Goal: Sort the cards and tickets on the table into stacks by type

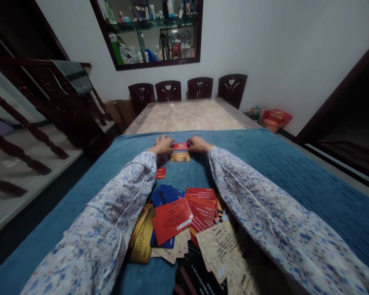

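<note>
A small red card (180,146) lies flat on the blue cloth (242,164), between my two hands. My left hand (163,146) has its curled fingers at the card's left edge, and my right hand (199,144) grips the right edge. Just below, a gold card (180,157) rests close to the red one. Another red card (160,173) sits nearer to me, partly hidden by my left sleeve. Between my forearms is a loose heap of cards: red cards (172,219), blue cards (166,194), gold cards (143,237), cream cards (223,246) and black cards (199,274).
The cloth covers the near part of a marble-patterned table (193,114). Several dark chairs (199,88) stand along its far end. A wooden railing (33,119) is at the left, and a red bag (276,116) lies on the floor at the right.
</note>
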The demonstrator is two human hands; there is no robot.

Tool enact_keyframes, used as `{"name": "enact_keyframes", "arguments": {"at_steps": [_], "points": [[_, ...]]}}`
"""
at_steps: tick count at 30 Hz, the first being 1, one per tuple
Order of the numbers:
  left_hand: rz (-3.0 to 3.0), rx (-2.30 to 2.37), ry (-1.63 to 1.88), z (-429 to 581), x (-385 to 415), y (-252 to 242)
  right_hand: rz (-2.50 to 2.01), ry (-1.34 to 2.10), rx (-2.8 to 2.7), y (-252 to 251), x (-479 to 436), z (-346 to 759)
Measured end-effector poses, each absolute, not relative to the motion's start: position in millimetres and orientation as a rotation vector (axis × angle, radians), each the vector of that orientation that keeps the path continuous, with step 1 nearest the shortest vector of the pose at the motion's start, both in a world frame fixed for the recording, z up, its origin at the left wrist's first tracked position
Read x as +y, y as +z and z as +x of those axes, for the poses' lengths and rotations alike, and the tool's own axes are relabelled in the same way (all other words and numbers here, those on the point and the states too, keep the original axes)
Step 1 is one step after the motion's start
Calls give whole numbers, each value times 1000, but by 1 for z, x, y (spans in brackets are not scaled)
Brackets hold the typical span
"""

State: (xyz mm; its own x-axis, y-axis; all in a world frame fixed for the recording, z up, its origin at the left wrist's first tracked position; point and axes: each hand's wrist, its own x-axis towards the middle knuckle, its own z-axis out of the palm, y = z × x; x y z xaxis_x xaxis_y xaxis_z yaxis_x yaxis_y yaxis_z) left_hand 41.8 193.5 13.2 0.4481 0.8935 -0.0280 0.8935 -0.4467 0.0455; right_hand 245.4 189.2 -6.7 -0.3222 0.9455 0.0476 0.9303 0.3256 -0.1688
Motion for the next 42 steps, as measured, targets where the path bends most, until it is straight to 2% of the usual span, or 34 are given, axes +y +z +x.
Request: {"name": "enact_keyframes", "arguments": {"at_steps": [21,42], "points": [[2744,1555,117,10,146,9,-1414,33,-2474,4,137,253],[2765,1448,278,-26,40,10,-873,270,-2605,11,23,219]]}}
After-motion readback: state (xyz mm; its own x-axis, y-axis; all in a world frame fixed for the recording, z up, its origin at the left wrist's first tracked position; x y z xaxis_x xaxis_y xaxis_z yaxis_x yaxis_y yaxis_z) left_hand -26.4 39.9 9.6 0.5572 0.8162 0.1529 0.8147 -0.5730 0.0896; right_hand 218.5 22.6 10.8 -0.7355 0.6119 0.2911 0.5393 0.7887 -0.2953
